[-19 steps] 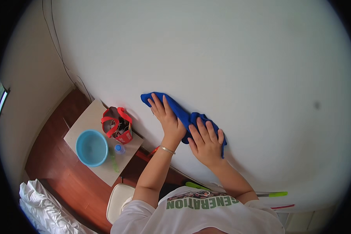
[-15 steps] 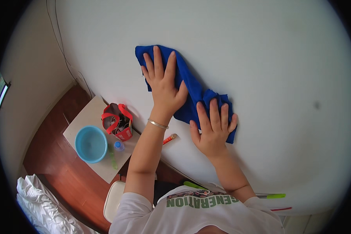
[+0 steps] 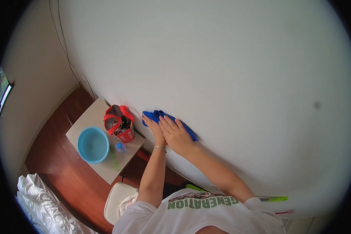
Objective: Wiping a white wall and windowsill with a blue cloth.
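Note:
A blue cloth (image 3: pixel 190 132) lies pressed against the white wall, bunched smaller around my hands. My left hand (image 3: pixel 156 129), with a silver bangle at its wrist, rests on the cloth's left part, its fingers stretched out. Part of it is hidden by my right hand (image 3: pixel 177 136), which lies flat beside and over it with straight fingers. Both palms face the wall, and neither hand is wrapped round anything.
To the left stands a small table (image 3: pixel 81 120) with a light blue basin (image 3: pixel 93 145), a red bag (image 3: pixel 125 135) with things in it and a blue-capped bottle (image 3: pixel 121 147). A white stool (image 3: pixel 115 199) is below. White bedding (image 3: pixel 46 204) lies at lower left.
Both hands have slid down the wall, the right one also leftward, and they now meet on the cloth. The cloth has come down with them and is gathered into a smaller shape.

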The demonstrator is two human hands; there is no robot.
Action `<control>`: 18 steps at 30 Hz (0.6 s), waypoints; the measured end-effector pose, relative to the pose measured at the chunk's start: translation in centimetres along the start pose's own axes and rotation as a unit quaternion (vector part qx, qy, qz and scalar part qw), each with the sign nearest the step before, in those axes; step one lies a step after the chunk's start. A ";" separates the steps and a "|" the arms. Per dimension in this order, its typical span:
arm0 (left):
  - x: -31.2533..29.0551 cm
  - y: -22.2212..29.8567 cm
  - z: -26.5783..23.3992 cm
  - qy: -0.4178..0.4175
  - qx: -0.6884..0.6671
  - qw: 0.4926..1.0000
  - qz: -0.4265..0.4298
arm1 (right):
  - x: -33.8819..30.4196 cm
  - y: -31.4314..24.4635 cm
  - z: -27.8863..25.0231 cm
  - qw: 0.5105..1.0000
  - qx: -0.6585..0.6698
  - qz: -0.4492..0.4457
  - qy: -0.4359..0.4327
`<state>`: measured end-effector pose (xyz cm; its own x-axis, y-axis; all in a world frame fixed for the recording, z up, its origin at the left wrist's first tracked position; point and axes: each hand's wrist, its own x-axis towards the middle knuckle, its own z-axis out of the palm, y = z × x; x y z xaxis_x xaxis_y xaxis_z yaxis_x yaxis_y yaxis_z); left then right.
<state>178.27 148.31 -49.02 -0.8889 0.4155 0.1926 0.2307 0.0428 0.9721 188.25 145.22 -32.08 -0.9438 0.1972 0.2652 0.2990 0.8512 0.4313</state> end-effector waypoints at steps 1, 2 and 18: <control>0.4 3.0 0.3 0.002 -0.032 0.999 -0.031 | -0.4 0.9 -0.6 1.000 -0.008 0.010 -0.003; 1.7 6.0 -0.4 0.011 -0.041 0.999 0.027 | 0.0 1.5 -2.0 0.997 0.055 0.057 0.010; -6.3 38.3 -2.2 -0.067 -0.032 0.815 0.574 | -8.4 12.8 -21.4 0.782 -0.202 0.423 0.411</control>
<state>191.83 145.31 -12.74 -0.0492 0.2447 0.9683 0.8553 -0.4903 0.1674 203.03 144.02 -10.34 -0.0245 0.0856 0.9960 0.9437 0.3307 -0.0052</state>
